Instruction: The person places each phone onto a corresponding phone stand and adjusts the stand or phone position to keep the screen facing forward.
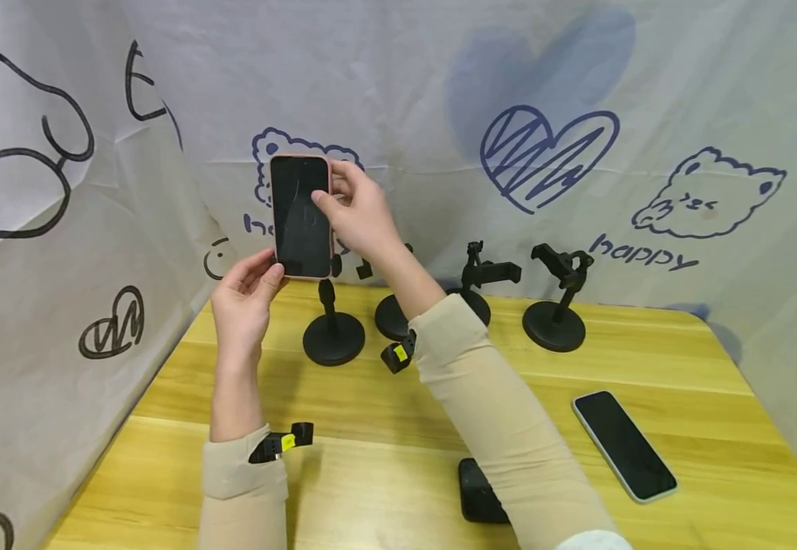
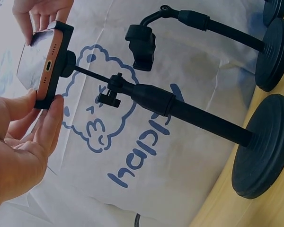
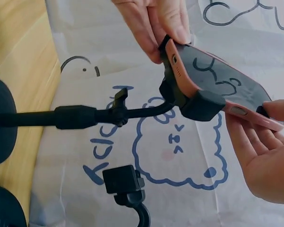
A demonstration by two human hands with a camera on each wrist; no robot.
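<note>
A smartphone in a pink case [image 1: 299, 218] stands upright, screen toward me, in the black clamp [image 3: 203, 105] of the leftmost phone stand [image 1: 333, 338]. The left hand [image 1: 243, 305] holds the phone's lower left corner, thumb at the front and fingers around the clamp's end behind. On the upper right edge, the right hand [image 1: 365, 218] pinches the phone, its thumb on the screen and its fingers behind. From the left wrist view, the charging port shows in the phone's bottom edge, and the clamp [image 2: 61, 42] runs along its back. The stand's round base rests on the table.
Other black phone stands, among them one at the right [image 1: 554, 326], line the table's back edge. A phone in a pale case [image 1: 625, 447] lies at the right. Another dark phone [image 1: 478, 489] is partly hidden under the right sleeve. Cloth with drawings [image 1: 426, 137] hangs behind the wooden table [image 1: 370, 473].
</note>
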